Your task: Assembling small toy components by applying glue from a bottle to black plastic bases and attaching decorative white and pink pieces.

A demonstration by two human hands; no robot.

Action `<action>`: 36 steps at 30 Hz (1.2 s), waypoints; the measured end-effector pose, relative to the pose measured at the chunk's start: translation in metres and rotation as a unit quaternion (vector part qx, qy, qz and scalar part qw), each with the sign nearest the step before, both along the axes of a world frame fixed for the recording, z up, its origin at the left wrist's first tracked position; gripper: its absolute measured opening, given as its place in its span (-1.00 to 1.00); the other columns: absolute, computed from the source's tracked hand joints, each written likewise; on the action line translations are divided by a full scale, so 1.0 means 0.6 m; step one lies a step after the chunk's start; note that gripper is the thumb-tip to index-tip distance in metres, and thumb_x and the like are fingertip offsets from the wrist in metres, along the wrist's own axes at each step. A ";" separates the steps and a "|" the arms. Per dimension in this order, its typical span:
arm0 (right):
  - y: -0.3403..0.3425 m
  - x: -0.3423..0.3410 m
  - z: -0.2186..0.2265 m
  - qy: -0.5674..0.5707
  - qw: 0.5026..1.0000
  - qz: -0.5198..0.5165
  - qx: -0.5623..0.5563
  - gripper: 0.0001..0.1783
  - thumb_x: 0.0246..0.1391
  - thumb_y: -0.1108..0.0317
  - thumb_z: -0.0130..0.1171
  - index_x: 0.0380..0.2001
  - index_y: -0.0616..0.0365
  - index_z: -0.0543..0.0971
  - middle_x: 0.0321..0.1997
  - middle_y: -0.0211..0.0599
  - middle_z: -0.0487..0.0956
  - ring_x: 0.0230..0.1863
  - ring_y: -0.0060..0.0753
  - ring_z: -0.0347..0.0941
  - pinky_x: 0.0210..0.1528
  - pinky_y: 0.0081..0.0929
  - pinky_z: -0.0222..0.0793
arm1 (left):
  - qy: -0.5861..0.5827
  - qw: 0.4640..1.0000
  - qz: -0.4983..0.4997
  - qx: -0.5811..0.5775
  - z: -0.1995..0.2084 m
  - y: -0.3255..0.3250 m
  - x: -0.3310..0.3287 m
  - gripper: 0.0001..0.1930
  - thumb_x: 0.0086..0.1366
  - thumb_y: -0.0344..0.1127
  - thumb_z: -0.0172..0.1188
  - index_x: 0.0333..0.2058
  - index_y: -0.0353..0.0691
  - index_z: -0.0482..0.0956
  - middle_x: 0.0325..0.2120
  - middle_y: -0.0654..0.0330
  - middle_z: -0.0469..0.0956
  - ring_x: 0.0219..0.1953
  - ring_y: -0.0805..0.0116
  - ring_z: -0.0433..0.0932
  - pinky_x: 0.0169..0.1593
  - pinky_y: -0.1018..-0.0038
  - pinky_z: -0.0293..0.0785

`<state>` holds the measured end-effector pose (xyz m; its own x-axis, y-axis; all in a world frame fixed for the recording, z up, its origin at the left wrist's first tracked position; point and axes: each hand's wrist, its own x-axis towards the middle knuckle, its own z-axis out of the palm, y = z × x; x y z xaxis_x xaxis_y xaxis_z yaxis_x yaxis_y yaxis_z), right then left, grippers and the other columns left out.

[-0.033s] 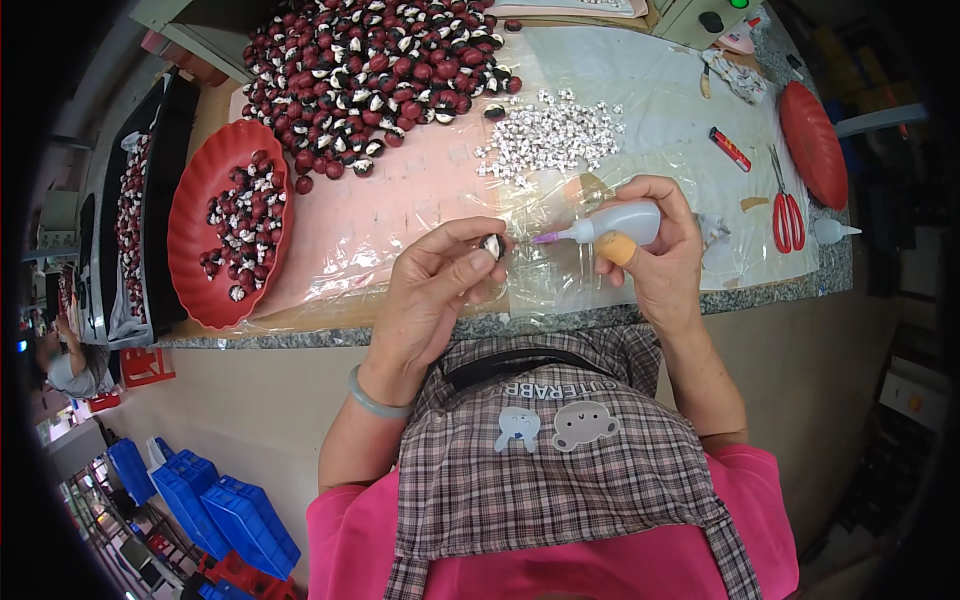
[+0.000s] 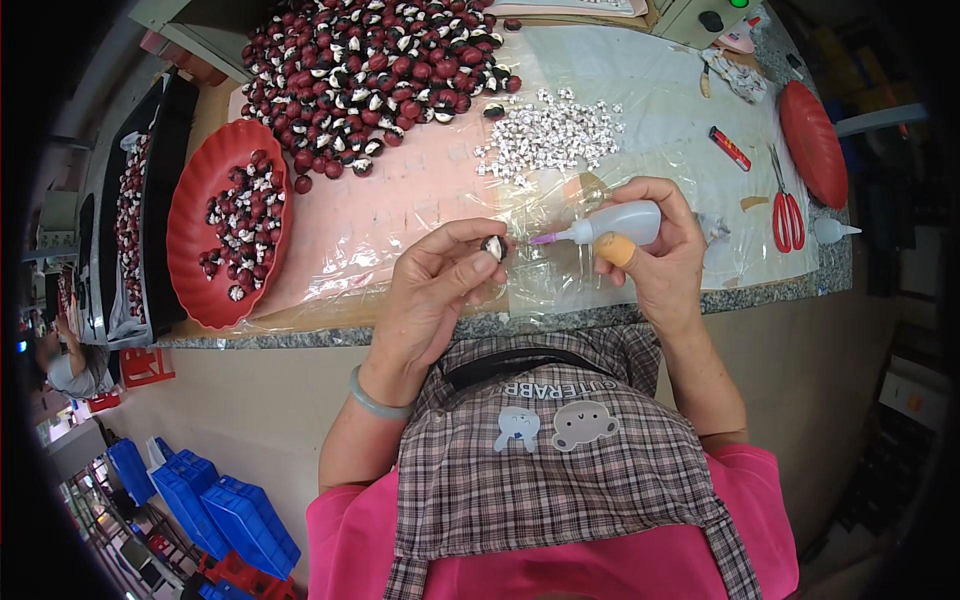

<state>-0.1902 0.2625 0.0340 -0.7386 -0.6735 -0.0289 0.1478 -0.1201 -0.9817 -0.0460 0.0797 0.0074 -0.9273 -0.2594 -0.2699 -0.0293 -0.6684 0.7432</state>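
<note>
Between thumb and fingers, my left hand (image 2: 445,280) pinches a small round piece (image 2: 492,247) whose white face shows inside a dark rim. My right hand (image 2: 660,250) is wrapped round a translucent squeeze bottle (image 2: 630,222), with an orange-yellow cover on one fingertip. The bottle lies nearly level, and its purple nozzle (image 2: 546,238) points left at the piece, a short gap apart. Beyond my hands is a spread of tiny white pieces (image 2: 550,137) with dark marks. Farther left rises a large heap of dark red, black and white round pieces (image 2: 380,80).
A red scalloped tray (image 2: 185,250) holding similar pieces stands at the left, beside a black crate (image 2: 160,200). Toward the right lie red-handled scissors (image 2: 788,222), a red cutter-like tool (image 2: 730,148), another red tray (image 2: 812,145) and a small bottle (image 2: 830,231). Plastic film covers the worktop.
My left hand and the piece in it have shifted very slightly. The nozzle has barely moved; all else looks the same.
</note>
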 end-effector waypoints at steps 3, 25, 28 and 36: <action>-0.007 0.013 0.012 0.079 0.996 -0.028 0.040 -0.56 0.03 0.51 0.26 0.00 0.25 0.42 -0.27 -0.27 0.54 -0.39 -0.61 0.48 -0.47 -0.70 0.42 | 0.003 0.999 -0.014 0.028 -0.007 0.003 0.002 -0.73 0.23 -0.49 0.20 -0.07 -0.31 0.51 -0.25 0.20 0.56 -0.33 0.52 0.53 -0.32 0.66 0.42; -0.002 0.022 0.021 0.272 0.957 -0.024 0.096 -0.45 -0.04 0.38 0.33 0.05 0.28 0.45 -0.22 -0.11 0.61 -0.23 -0.35 0.59 -0.22 -0.50 0.49 | -0.015 0.999 -0.027 0.009 -0.016 0.008 0.002 -0.69 0.19 -0.48 0.24 -0.06 -0.27 0.52 -0.29 0.29 0.53 -0.28 0.55 0.55 -0.28 0.73 0.43; -0.004 0.021 0.020 0.316 0.943 -0.023 0.098 -0.45 -0.05 0.37 0.33 0.04 0.27 0.46 -0.22 -0.09 0.61 -0.24 -0.30 0.59 -0.21 -0.48 0.48 | -0.018 0.999 -0.027 0.007 -0.017 0.008 0.002 -0.69 0.19 -0.48 0.24 -0.06 -0.27 0.52 -0.31 0.29 0.54 -0.29 0.56 0.55 -0.28 0.73 0.43; -0.007 0.016 0.026 0.415 0.905 -0.012 0.089 -0.45 -0.10 0.41 0.33 0.02 0.27 0.47 -0.23 -0.09 0.60 -0.26 -0.25 0.59 -0.21 -0.45 0.48 | -0.009 1.000 -0.023 0.018 -0.020 0.008 0.000 -0.69 0.20 -0.49 0.24 -0.06 -0.29 0.52 -0.32 0.28 0.54 -0.29 0.55 0.54 -0.28 0.71 0.42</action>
